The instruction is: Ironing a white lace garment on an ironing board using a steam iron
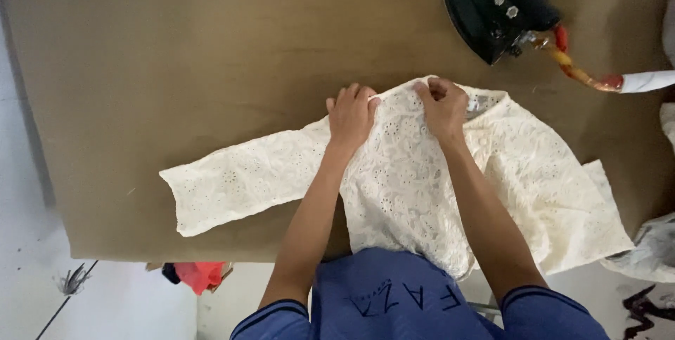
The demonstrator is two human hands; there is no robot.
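I look down on a cream eyelet-cotton top with long sleeves (422, 171), spread flat across a brown padded ironing table (176, 66). Its hem end hangs off the near edge toward my blue shirt (394, 298), and its shoulder end lies farthest from me, about mid-table.

My left hand (351, 116) rests on the shoulder area at the far edge of the top, fingers bent over the cloth and pressing it down; it looks like a pinch on the fabric edge, though I cannot see the fingertips clearly. My right hand (443, 106) is curled tight on the same far edge, just left of the neckline, gripping a fold of the cloth between thumb and fingers. The two hands sit near each other, not touching.

One sleeve stretches out flat to the left, the other lies to the right, partly folded under the body. As I judge it, the garment is laid out and roughly smoothed, but the shoulder seam is only now being arranged and creases show across the body.

A black flat iron (492, 6) with a red-and-yellow braided cord (573, 66) stands at the far right, well apart from both hands and off the cloth. A red cloth scrap (200, 274) lies on the floor, near left.
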